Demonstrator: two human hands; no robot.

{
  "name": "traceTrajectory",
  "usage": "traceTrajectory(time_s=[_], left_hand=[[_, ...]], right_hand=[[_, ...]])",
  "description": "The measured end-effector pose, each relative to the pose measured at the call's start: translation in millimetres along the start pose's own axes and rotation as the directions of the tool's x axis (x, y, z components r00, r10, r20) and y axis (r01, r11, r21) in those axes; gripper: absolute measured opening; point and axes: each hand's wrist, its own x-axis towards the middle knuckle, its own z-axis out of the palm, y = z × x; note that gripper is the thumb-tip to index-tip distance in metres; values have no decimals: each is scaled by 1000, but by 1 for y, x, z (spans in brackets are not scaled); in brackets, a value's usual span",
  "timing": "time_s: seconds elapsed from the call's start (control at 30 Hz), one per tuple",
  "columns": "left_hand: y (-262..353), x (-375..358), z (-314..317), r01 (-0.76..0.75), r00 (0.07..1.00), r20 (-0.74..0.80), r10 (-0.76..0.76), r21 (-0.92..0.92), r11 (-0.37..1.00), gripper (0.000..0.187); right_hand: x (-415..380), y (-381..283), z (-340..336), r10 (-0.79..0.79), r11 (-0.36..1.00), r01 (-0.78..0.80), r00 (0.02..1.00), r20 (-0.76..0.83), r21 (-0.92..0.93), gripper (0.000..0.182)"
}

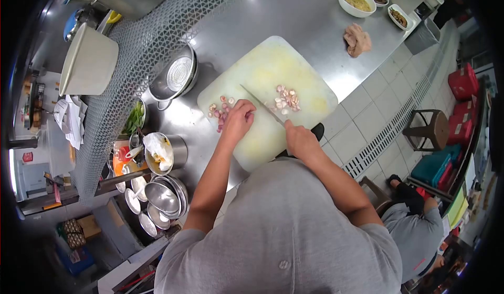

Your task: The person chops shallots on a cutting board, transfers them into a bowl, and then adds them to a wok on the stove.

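Note:
A white cutting board [262, 68] with yellowish stains lies on the steel counter. My right hand [302, 142] is wrapped around the handle of a kitchen knife [264, 105], whose blade points toward the far left across the board. My left hand [240, 118] rests on the board left of the blade, fingers curled together; what they hold, if anything, is hidden. Beside it lie several reddish whole shallots [220, 110]. To the right of the blade is a pile of cut shallot pieces [287, 99].
Steel colanders [178, 76] and a pot [178, 152] stand at the left, near stacked metal bowls [165, 197]. A crumpled cloth [357, 40] and a bowl of yellow food [357, 1] are at the far right. A seated person [415, 226] is behind on the right.

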Motion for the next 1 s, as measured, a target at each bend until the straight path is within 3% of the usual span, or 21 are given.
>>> traceTrajectory(time_s=[0.03,0.1,0.23,0.3,0.5,0.7,1.0], left_hand=[[-2,-5,5,6,1000,3,-6,-7,1000,22],[-4,-6,11,-192,969,-113,220,217,957,18],[9,-2,17,-126,966,-197,167,203,971,14],[25,-5,16,74,994,-71,-81,-104,992,14],[9,-6,19,-77,988,-127,87,81,994,11],[14,-4,16,-35,997,-66,38,53,998,9],[19,-4,16,-52,994,-95,55,34,998,7]], right_hand=[[-4,-2,-1,5,1000,-5,1000,8,-3,18],[-4,-5,-5,21,1000,-21,999,28,-2,17],[5,6,-1,47,999,-46,996,69,-23,15],[-2,-3,-9,40,999,-40,999,26,-3,14],[-1,-2,-7,30,999,-27,997,67,-38,15],[-1,-8,-4,8,999,-4,997,75,-51,15],[-4,-12,-12,9,1000,-8,992,127,-12,16]])
